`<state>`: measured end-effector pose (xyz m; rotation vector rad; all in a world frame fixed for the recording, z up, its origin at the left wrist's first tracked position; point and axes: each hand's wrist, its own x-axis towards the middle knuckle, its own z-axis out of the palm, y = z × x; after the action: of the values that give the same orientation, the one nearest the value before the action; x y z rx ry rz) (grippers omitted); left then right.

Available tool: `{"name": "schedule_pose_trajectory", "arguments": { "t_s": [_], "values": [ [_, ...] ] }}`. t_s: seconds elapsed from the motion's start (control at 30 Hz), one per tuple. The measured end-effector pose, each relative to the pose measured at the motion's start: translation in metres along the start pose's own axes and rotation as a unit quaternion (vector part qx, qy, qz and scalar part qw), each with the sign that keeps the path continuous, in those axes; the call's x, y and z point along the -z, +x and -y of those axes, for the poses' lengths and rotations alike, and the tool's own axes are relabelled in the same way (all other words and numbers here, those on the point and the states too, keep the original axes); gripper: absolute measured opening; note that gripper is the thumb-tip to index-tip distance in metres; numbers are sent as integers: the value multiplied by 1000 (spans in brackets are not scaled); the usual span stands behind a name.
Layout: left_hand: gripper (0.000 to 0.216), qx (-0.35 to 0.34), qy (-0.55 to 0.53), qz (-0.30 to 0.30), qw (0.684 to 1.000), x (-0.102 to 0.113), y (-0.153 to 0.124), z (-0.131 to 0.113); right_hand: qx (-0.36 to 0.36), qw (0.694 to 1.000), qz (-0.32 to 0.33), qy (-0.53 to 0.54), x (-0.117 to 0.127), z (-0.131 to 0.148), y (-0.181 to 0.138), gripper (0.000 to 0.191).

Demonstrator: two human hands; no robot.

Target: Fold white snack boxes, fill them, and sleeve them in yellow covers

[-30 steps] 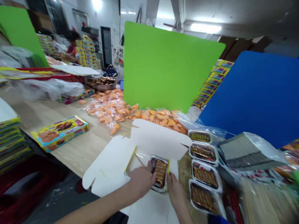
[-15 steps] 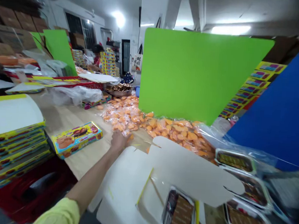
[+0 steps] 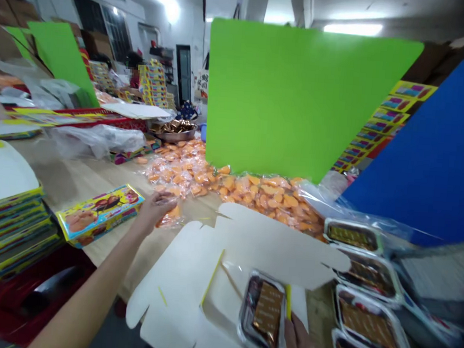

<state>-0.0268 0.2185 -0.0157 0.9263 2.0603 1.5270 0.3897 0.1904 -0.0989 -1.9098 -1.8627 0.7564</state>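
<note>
My left hand [image 3: 157,209] is closed on a clear plastic packet of orange pieces [image 3: 170,217], just above the tabletop. Its fingertips are near a loose pile of similar orange packets [image 3: 255,189]. In front of me lies an unfolded white box [image 3: 224,290] with yellow side edges and its flaps spread. Inside its right part sits a foil tray [image 3: 264,317] holding a brown wrapped packet and dark pieces; a thin wooden stick lies beside it. At the bottom, my right hand [image 3: 303,342] grips the box's right side wall next to the tray, the thumb partly hidden.
More filled foil trays [image 3: 368,321] line the right side. A closed colourful box [image 3: 101,212] lies at left, beside stacked open boxes [image 3: 12,217]. Green [image 3: 301,99] and blue boards [image 3: 424,155] stand behind. A metal bowl [image 3: 176,133] holds brown packets. A person [image 3: 133,79] is far back.
My left hand has drawn back leftward from the pile with an orange packet. My right hand shows more at the box's side. The whole view has shifted slightly.
</note>
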Motion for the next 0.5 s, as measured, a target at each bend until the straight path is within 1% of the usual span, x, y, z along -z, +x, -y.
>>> {"name": "schedule_pose_trajectory", "arguments": {
  "t_s": [0.07, 0.1, 0.13, 0.2, 0.27, 0.33, 0.4, 0.47, 0.5],
  "values": [
    [52, -16, -6, 80, 997, 6, -34, -13, -2, 998, 62, -3, 3, 16, -2, 55],
    [46, -43, 16, 115, 992, 4, -52, -19, 5, 996, 87, -3, 3, 23, -2, 56],
    [40, -85, 53, 143, 985, -1, -71, -24, 12, 994, 104, -6, 4, 30, -1, 56],
    [28, -172, 159, 191, 953, -20, -103, -32, 18, 992, 120, -25, 4, 41, 1, 54],
    [24, -225, 277, 208, 911, -45, -125, -34, 20, 991, 123, -42, 2, 48, 3, 51],
    [22, -238, 344, 208, 884, -67, -136, -31, 25, 992, 117, -40, -2, 52, 3, 48],
    [22, -237, 362, 214, 876, -84, -140, -26, 49, 993, 109, -11, -7, 54, 3, 45],
    [25, -246, 371, 230, 866, -91, -140, -19, 86, 990, 104, 43, -13, 58, 2, 41],
    [26, -249, 373, 238, 862, -92, -139, -16, 108, 986, 103, 75, -16, 59, 2, 39]
  ]
}}
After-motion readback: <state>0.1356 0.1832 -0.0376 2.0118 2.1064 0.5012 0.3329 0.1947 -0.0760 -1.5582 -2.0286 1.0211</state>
